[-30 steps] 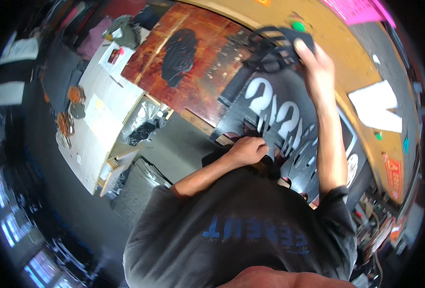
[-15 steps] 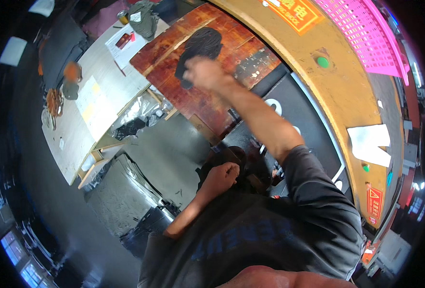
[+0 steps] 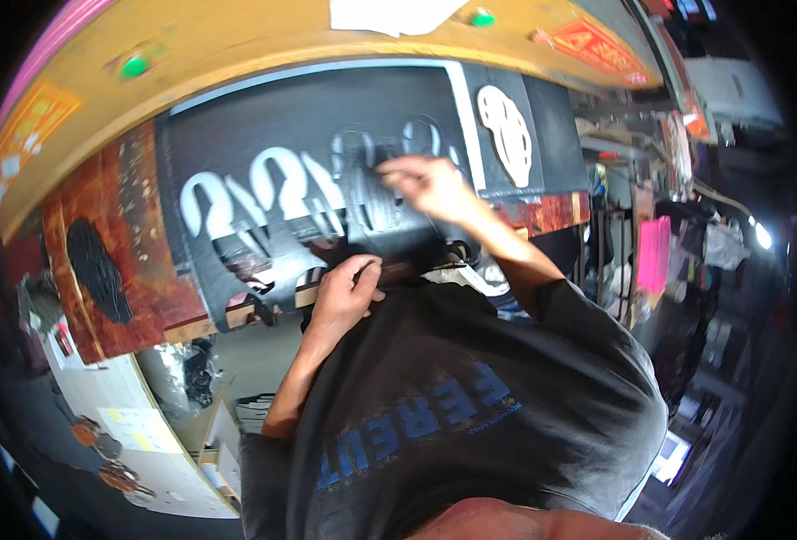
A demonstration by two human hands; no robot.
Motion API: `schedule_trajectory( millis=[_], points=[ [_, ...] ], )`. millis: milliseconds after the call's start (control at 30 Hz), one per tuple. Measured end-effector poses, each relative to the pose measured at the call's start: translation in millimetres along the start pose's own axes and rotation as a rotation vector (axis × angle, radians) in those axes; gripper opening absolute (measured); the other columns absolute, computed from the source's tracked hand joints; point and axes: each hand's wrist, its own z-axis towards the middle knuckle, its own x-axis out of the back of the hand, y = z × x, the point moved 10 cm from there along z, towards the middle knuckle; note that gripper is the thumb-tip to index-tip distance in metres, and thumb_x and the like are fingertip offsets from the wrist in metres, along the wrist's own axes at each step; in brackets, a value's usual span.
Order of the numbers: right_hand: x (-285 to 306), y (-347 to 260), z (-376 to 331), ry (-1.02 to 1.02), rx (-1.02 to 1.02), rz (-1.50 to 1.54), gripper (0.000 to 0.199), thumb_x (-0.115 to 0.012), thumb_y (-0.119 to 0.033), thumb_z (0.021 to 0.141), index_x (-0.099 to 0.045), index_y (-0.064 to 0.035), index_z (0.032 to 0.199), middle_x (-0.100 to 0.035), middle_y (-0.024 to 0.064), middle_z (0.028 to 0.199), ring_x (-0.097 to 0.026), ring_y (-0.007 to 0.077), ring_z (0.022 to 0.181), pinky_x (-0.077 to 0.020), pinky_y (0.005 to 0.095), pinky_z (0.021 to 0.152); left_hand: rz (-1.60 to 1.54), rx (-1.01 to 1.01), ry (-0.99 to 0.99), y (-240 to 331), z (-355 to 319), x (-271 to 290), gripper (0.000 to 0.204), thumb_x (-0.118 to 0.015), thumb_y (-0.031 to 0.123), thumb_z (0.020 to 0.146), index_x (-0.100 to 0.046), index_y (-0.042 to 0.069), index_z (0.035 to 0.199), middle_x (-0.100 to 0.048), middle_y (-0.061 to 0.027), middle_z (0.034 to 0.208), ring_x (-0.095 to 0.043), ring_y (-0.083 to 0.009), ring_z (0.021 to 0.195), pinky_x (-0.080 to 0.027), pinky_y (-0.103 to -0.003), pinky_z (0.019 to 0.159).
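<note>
A black sheet (image 3: 308, 99) with several curved cut-outs lies on the bench before me; pale surface shows through some openings. Over its middle, my right hand (image 3: 430, 187) is closed in a pinch, slightly blurred. A dark curved cut piece (image 3: 367, 193), smeared by motion, is at its fingertips. My left hand (image 3: 349, 290) is curled closed by the sheet's near edge, in front of my shirt; whatever its fingers may hold is hidden. Far to the left, a pile of black cut pieces (image 3: 99, 270) rests on a reddish-brown board (image 3: 146, 279).
A white, shoe-upper-shaped form (image 3: 506, 135) with openings lies right of the sheet. Behind the bench runs a yellow machine beam (image 3: 263, 45) with green buttons. A pale table (image 3: 110, 387) with papers stands at lower left, and cluttered shelving (image 3: 610, 162) at right.
My view has turned right, from the board to the black sheet. My right hand has left the pile of cut pieces and is over the sheet. My left hand stays curled near my body.
</note>
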Motion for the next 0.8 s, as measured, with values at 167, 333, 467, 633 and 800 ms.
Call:
schedule_trajectory(
  millis=[167,333,467,633,800],
  points=[
    [123.7,179.3,-134.6,0.408,-0.707,0.072,0.034,-0.071,-0.021,0.104,-0.073,0.0011,0.129,-0.075,0.0043,0.097,-0.068,0.0118,0.084,-0.0574,0.029,0.079,0.484,-0.468,0.109,52.0,51.5,-86.9,0.019,-0.07,0.015,0.1,-0.071,0.001,0.113,-0.074,-0.0189,0.103,-0.076,-0.0346,0.089,-0.059,-0.043,0.08],
    [20.4,217.9,-164.5,0.024,-0.886,0.932,0.05,-0.083,-0.032,0.098,-0.069,0.0044,0.129,-0.075,0.0042,0.105,-0.068,0.0093,0.082,-0.0568,0.0225,0.072,0.908,-0.627,0.191,83.2,83.2,-138.2,0.059,-0.082,0.022,0.089,-0.061,-0.003,0.139,-0.06,-0.0246,0.142,-0.057,-0.0447,0.131,-0.048,-0.05,0.112],
    [-23.2,181.6,-144.7,-0.255,-0.724,1.641,0.034,-0.076,-0.023,0.102,-0.069,0.0013,0.126,-0.077,0.0123,0.11,-0.077,0.0204,0.095,-0.0655,0.035,0.081,1.173,-0.545,0.123,72.2,97.0,-155.9,0.086,-0.087,0.04,0.084,-0.053,-0.005,0.15,-0.051,-0.0259,0.155,-0.047,-0.0449,0.145,-0.041,-0.049,0.121],
    [-22.7,180.8,-138.3,-0.248,-0.703,1.705,0.033,-0.071,-0.023,0.106,-0.069,0.0045,0.123,-0.077,0.0151,0.107,-0.078,0.0251,0.092,-0.0656,0.0378,0.08,1.269,-0.642,0.113,67.0,94.3,-170.4,0.068,-0.08,0.032,0.092,-0.06,-0.004,0.145,-0.057,-0.0243,0.152,-0.051,-0.0418,0.143,-0.042,-0.049,0.121],
    [-16.8,197.7,-130.1,-0.046,-0.605,1.255,0.027,-0.064,-0.023,0.11,-0.074,0.0015,0.104,-0.077,0.0133,0.099,-0.076,0.0247,0.09,-0.0627,0.0391,0.086,1.438,-0.696,0.082,150.3,139.4,-131.9,0.013,-0.059,0.015,0.102,-0.069,0.008,0.095,-0.072,-0.0152,0.097,-0.073,-0.0356,0.084,-0.062,-0.045,0.072]
  ],
)
